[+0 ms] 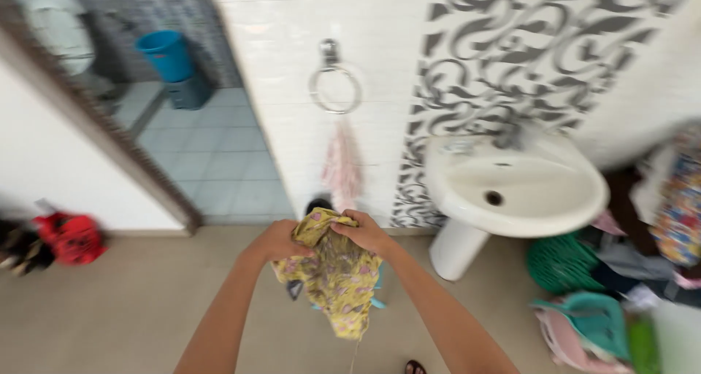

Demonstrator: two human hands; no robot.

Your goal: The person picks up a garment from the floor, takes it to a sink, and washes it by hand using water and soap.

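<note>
Yellow patterned garment [336, 272] bunched between both hands — left hand [281, 241], right hand [364, 232] closed on it.

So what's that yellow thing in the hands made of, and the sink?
The yellow garment looks like thin printed cloth: it crumples and hangs limp from both hands. The sink looks like glazed white ceramic, smooth and shiny, though the blur leaves that unsure.

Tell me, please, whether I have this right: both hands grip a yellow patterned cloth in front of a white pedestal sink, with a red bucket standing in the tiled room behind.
Not quite: the bucket is blue, not red, as the head view shows. The rest holds: the left hand and right hand grip the yellow patterned cloth near the white pedestal sink.
</note>
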